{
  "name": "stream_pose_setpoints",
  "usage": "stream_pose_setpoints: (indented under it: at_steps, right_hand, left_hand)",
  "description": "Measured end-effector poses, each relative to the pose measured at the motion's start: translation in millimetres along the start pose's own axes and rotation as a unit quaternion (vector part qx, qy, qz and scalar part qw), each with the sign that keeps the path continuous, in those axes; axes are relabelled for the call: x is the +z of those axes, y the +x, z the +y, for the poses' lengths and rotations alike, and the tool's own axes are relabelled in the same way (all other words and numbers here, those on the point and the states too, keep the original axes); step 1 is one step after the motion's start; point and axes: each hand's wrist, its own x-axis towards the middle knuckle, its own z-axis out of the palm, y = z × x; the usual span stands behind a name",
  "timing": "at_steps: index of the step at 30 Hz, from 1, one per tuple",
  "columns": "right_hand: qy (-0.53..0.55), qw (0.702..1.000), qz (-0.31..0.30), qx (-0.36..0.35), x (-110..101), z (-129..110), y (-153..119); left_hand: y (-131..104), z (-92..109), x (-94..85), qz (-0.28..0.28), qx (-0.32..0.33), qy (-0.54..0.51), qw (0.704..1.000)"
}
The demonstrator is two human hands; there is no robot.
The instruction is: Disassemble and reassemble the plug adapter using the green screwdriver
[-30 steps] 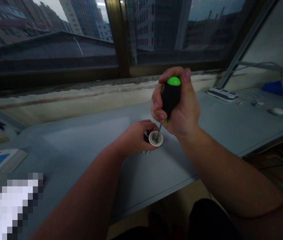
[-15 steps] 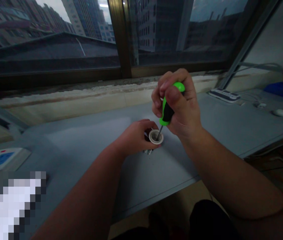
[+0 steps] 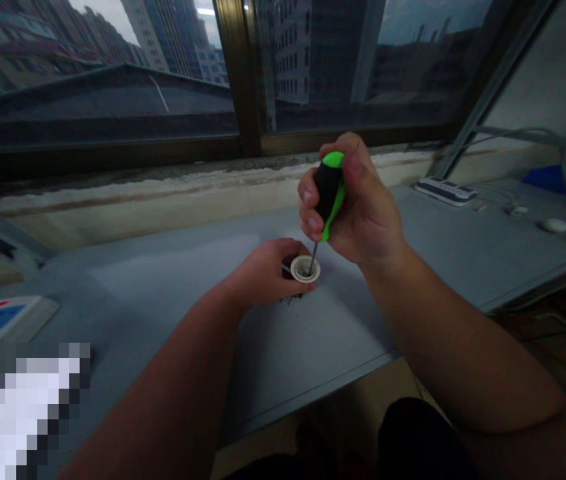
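My right hand is wrapped around the green and black handle of a screwdriver, with the thumb near its top. The thin metal shaft slants slightly down and left into a white round cup-shaped fitting. That fitting sits between the thumb and fingers of my left hand, low over the grey table; its body below the rim is mostly hidden. The screwdriver's tip is out of sight inside the cup. Several small metal pieces, perhaps screws, show just below my left hand, too dim to name surely.
The grey table runs along a window ledge. A white power strip with blue sockets stands at left, above a pixelated patch. Toward the right lie another power strip, a white rounded object, cables and a blue item.
The screwdriver handle has turned in my right hand and stands more upright, its top shifted left. My left hand still holds the fitting; the whole view has shifted slightly.
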Motion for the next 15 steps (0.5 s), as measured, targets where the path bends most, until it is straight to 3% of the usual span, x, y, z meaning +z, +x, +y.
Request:
stream_pose_setpoints:
  at_steps: [6, 15]
  right_hand:
    - [-0.022, 0.999, 0.036, 0.033, -0.4, 1.3, 2.6]
    - [0.066, 0.996, 0.051, 0.021, 7.2, 2.1, 1.2]
  left_hand:
    - [0.4, 1.9, -0.5, -0.01, 0.0, -0.001, 1.0]
    - [2.7, 2.8, -0.8, -0.013, 0.021, 0.018, 1.0]
